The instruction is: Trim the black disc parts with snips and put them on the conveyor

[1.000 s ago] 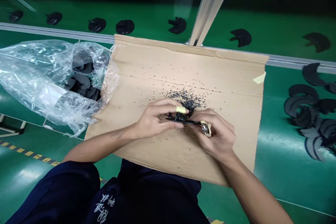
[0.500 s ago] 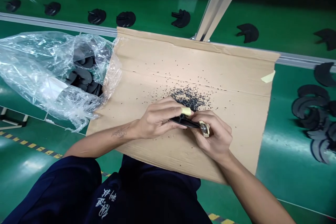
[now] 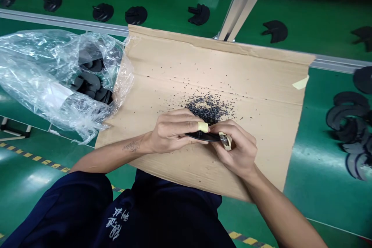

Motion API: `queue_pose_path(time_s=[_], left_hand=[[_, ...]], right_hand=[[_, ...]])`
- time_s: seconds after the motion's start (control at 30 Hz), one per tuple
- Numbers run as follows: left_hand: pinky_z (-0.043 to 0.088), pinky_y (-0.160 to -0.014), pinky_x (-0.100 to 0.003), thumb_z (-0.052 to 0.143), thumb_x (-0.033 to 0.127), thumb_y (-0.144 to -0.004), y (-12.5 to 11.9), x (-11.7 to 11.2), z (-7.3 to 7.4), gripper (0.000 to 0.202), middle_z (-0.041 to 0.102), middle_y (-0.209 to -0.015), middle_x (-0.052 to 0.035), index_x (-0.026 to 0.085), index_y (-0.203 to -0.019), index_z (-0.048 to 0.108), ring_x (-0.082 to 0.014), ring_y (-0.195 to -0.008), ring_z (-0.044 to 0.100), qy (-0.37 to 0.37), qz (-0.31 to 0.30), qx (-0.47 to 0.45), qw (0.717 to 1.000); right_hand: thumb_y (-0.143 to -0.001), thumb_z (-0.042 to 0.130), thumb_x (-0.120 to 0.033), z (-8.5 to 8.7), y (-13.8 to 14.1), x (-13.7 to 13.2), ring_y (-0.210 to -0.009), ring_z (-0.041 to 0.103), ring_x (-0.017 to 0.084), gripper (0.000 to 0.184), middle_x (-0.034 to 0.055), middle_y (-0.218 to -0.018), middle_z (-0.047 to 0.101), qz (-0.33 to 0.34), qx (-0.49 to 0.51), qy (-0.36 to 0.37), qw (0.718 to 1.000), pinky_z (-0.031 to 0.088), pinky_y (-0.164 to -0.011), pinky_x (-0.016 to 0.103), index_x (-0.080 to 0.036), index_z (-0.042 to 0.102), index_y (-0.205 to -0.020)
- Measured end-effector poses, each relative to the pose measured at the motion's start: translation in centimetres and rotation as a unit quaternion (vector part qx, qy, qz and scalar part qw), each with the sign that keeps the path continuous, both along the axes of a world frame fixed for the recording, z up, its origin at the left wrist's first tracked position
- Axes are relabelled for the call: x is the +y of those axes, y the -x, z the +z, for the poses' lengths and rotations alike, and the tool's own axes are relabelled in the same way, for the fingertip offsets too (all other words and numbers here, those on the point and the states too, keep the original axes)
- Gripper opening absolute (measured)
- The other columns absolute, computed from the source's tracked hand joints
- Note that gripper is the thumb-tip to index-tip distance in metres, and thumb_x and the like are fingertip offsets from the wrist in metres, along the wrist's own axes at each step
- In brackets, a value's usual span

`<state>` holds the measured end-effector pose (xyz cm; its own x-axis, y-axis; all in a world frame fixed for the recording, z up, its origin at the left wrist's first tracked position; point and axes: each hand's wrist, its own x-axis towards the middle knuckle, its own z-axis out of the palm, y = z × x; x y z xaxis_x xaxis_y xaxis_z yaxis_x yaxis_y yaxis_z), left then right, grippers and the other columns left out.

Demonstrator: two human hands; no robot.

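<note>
Black plate (image 3: 205,137) has tilted nearer edge-on, pinched by left hand (image 3: 171,130) over the near half of the cardboard sheet (image 3: 174,51); right hand (image 3: 237,145) holds a metallic tool (image 3: 224,140), whose slip could gouge it.

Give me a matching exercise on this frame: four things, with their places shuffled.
1. Plastic bag
2. Thin black piece
3. Metallic-looking object
4. Tiny dark bits

A. Scattered on the cardboard, beyond the hands
B. At the right hand, between thumb and fingers
C. At the picture's left side
D. Pinched by the left hand

Pairs: 1-C, 2-D, 3-B, 4-A
</note>
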<state>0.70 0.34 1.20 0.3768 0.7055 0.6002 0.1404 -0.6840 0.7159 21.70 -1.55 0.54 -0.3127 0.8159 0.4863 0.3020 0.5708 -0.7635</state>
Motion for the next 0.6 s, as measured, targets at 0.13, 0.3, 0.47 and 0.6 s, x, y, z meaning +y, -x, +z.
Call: queue_pose_path(time_s=[0.13,0.3,0.47,0.6], left_hand=[[0.061,-0.082,-0.031,0.073,0.031,-0.095,0.0,0.1,-0.1,0.025,0.080,-0.097,-0.0083,0.017,-0.115,0.072,-0.0152,-0.089,0.074,0.008,-0.005,0.009,1.000],[0.062,-0.081,-0.027,0.073,0.035,-0.095,0.1,0.0,-0.1,0.028,0.080,-0.100,-0.0082,0.017,-0.117,0.072,-0.0153,-0.090,0.076,0.096,-0.002,0.021,0.995],[0.059,-0.074,-0.025,0.080,0.027,-0.088,0.6,0.4,-0.2,0.026,0.079,-0.092,-0.0059,0.017,-0.111,0.076,-0.0131,-0.083,0.072,0.093,0.027,0.015,0.995],[0.057,-0.073,-0.026,0.079,0.026,-0.089,0.8,0.7,-0.6,0.029,0.075,-0.092,-0.0036,0.022,-0.117,0.076,-0.0125,-0.083,0.068,0.083,0.014,0.039,0.996]], right_hand=[[-0.087,0.073,-0.010,-0.2,0.2,0.0,-0.074,0.069,0.017,0.017,0.0032,-0.086,0.073,0.003,0.025,0.016,1.000,0.057,-0.065,0.030,-0.023,0.066,-0.096],[-0.090,0.074,-0.021,0.6,-0.3,0.4,-0.077,0.071,0.019,0.009,0.0043,-0.086,0.074,-0.005,0.039,0.067,0.997,0.059,-0.069,0.033,-0.022,0.066,-0.095],[-0.093,0.068,-0.020,1.2,-1.7,1.5,-0.087,0.072,0.021,0.013,0.0073,-0.100,0.075,-0.019,-0.045,0.072,0.996,0.059,-0.074,0.035,-0.022,0.068,-0.106],[-0.092,0.065,-0.016,0.4,-2.2,1.8,-0.093,0.071,0.025,0.024,0.0102,-0.102,0.075,-0.018,-0.141,-0.026,0.989,0.058,-0.078,0.040,-0.022,0.068,-0.115]])
